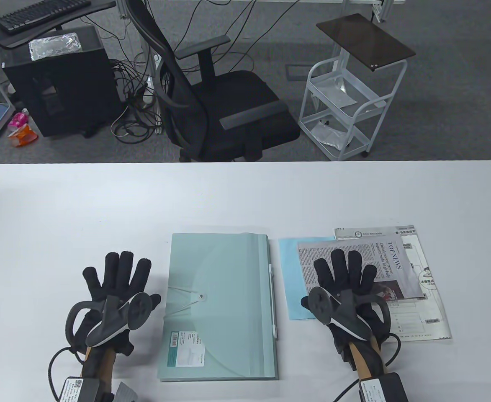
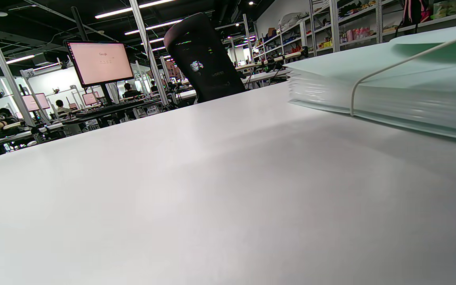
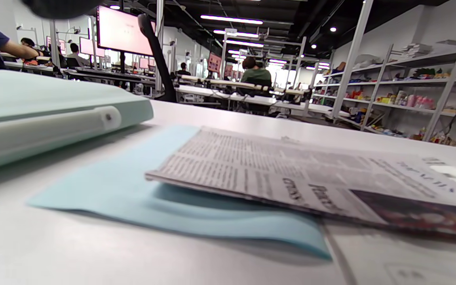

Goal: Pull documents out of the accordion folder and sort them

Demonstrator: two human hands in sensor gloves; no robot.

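Note:
A pale green accordion folder (image 1: pixel 220 305) lies closed on the white table (image 1: pixel 103 201), its flap held by an elastic cord on a button. It also shows in the left wrist view (image 2: pixel 390 83) and the right wrist view (image 3: pixel 34 111). To its right lies a pile: a light blue sheet (image 1: pixel 292 284), a newspaper (image 1: pixel 375 259) and a printed form (image 1: pixel 425 293). My left hand (image 1: pixel 117 276) rests flat on the table left of the folder, fingers spread, empty. My right hand (image 1: pixel 345 276) rests flat on the newspaper (image 3: pixel 291 170), fingers spread.
Beyond the table's far edge stand a black office chair (image 1: pixel 228 104), a white wire trolley (image 1: pixel 345 109) and a black computer case (image 1: pixel 61 83). Cables run from both wrists off the near edge.

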